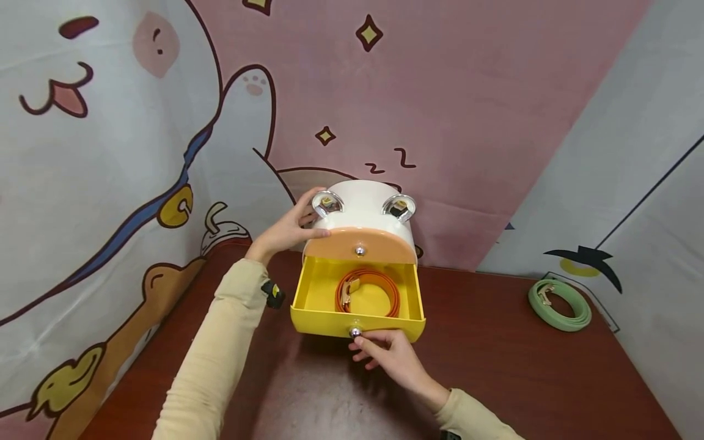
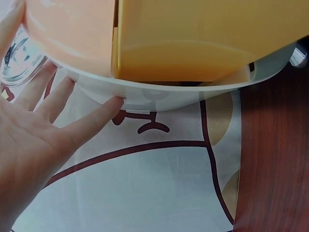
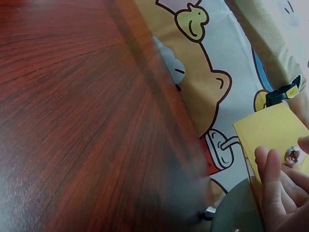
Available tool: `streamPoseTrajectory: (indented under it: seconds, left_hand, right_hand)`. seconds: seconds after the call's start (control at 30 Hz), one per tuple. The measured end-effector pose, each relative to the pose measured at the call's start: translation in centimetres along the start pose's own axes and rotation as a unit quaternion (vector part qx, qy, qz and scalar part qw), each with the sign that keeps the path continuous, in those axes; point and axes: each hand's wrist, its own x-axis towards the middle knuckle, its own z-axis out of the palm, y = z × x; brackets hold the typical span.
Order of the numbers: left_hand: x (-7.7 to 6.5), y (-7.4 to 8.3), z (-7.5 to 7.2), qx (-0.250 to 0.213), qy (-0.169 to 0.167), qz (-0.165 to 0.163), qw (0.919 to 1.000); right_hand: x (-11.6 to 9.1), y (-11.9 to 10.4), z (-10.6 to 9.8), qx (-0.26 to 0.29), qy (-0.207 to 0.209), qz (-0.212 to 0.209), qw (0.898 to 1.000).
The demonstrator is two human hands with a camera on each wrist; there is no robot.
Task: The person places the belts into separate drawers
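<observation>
A small white cabinet (image 1: 363,208) with two shiny round eyes stands at the back of the table in the head view. Its yellow lower drawer (image 1: 305,287) is pulled out, with a coiled orange belt (image 1: 393,293) inside. The peach upper drawer (image 1: 330,247) is closed. My left hand (image 1: 297,223) rests on the cabinet's left side, its fingers spread in the left wrist view against the white shell (image 2: 91,89). At the drawer front, my right hand (image 1: 393,357) pinches the silver knob (image 1: 355,332) between thumb and index finger.
A coiled green belt (image 1: 577,311) lies on the right side of the dark red wooden table (image 1: 484,342). Behind and beside the table hangs a cartoon-printed cloth (image 1: 440,122). The cabinet stands close to the cloth at the back.
</observation>
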Motion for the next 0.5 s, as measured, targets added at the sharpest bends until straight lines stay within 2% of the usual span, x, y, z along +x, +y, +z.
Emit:
streamPoseTrajectory:
  seconds: [0.07,0.3,0.5]
  left_hand:
    - [0.0,0.2,0.1,-0.003,-0.001,-0.002,1.0000]
    - [-1.1,2.7,0.5,-0.001,-0.006,-0.005,1.0000]
    - [-1.3,3.0,0.5,0.000,-0.008,-0.006,1.0000]
  right_hand:
    - [0.1,0.0,0.0,-0.004,0.008,0.002,1.000]
    - [0.2,0.0,0.2,0.002,0.030,0.006,1.000]
    - [0.4,-0.2,0.3,0.016,0.053,0.018,0.998]
